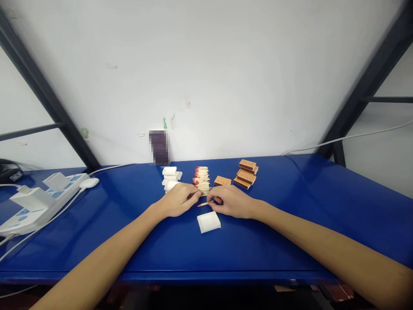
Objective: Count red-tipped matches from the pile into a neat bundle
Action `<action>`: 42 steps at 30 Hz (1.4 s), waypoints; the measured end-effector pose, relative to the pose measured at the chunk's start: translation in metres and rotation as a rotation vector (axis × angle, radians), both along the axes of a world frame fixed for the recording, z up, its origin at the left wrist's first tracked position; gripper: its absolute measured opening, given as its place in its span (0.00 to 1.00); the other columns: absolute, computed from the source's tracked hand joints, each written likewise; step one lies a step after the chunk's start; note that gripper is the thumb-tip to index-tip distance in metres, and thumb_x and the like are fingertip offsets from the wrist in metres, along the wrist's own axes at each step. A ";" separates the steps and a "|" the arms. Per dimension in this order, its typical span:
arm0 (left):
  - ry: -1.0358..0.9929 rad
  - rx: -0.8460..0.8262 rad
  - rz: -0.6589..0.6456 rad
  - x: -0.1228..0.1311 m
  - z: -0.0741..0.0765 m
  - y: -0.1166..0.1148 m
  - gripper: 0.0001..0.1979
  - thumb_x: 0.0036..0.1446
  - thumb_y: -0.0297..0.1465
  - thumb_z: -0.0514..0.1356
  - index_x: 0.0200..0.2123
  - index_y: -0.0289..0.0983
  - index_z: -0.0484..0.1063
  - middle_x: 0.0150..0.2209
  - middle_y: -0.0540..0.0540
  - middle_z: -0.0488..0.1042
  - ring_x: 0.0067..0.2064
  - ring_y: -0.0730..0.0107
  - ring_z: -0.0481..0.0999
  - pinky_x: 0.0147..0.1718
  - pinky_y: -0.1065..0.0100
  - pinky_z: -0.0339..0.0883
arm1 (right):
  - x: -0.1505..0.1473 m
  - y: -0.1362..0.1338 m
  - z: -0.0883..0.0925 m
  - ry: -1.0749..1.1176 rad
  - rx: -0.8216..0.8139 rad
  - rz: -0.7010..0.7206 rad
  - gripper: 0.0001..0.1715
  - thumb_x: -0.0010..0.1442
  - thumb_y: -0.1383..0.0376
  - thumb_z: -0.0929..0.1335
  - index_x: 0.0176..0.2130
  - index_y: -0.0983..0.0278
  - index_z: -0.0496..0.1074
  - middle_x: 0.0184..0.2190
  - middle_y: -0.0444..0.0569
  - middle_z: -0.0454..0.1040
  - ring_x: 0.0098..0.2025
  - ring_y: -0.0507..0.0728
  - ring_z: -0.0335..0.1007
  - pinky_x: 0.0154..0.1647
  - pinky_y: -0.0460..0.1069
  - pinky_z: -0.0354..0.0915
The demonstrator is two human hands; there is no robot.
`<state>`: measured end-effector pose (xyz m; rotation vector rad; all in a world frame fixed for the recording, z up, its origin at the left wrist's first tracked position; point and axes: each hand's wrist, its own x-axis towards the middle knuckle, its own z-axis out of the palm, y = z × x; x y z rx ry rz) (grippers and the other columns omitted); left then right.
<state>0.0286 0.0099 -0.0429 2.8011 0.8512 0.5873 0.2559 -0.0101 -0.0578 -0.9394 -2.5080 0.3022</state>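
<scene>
Right hand [231, 201] has a match [203, 204] pinched in its fingertips. Left hand [180, 199] is right at the match pile [202, 177], can't tell if it's gripping any. White tray [209, 222] sits nearer me than both hands.

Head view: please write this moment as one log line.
left hand: at matchstick pile | right hand: pinching one matchstick | white matchbox tray: on blue table

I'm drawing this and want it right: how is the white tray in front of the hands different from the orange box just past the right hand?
The white tray is plain; the orange box has reddish marks on top. The white tray lies nearer the table's front edge; the orange box lies farther back. Both are roughly rectangular.
</scene>
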 end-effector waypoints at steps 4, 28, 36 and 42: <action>0.010 0.045 0.016 0.000 0.000 0.001 0.13 0.63 0.26 0.51 0.28 0.36 0.72 0.25 0.50 0.71 0.26 0.73 0.66 0.28 0.70 0.56 | 0.000 -0.001 0.002 -0.018 -0.006 -0.041 0.09 0.62 0.66 0.66 0.42 0.63 0.76 0.26 0.43 0.70 0.27 0.52 0.62 0.30 0.47 0.55; 0.059 0.020 0.037 0.001 0.002 -0.001 0.16 0.57 0.21 0.53 0.42 0.37 0.78 0.27 0.50 0.75 0.26 0.73 0.68 0.28 0.71 0.58 | 0.000 -0.003 0.005 -0.042 -0.014 -0.037 0.17 0.66 0.63 0.64 0.50 0.65 0.76 0.28 0.47 0.75 0.28 0.54 0.66 0.31 0.48 0.57; 0.071 0.029 0.029 0.000 0.002 0.000 0.16 0.58 0.21 0.53 0.42 0.37 0.78 0.27 0.49 0.75 0.27 0.72 0.69 0.30 0.71 0.58 | 0.000 -0.003 0.004 -0.024 -0.022 -0.051 0.16 0.65 0.64 0.64 0.50 0.65 0.76 0.27 0.46 0.73 0.28 0.53 0.65 0.31 0.47 0.56; 0.067 0.031 0.028 0.000 0.002 -0.001 0.17 0.59 0.21 0.53 0.45 0.37 0.78 0.29 0.49 0.75 0.28 0.72 0.70 0.29 0.71 0.59 | 0.000 -0.002 0.003 -0.017 0.005 -0.027 0.14 0.65 0.65 0.64 0.46 0.64 0.77 0.28 0.47 0.74 0.29 0.53 0.65 0.32 0.48 0.56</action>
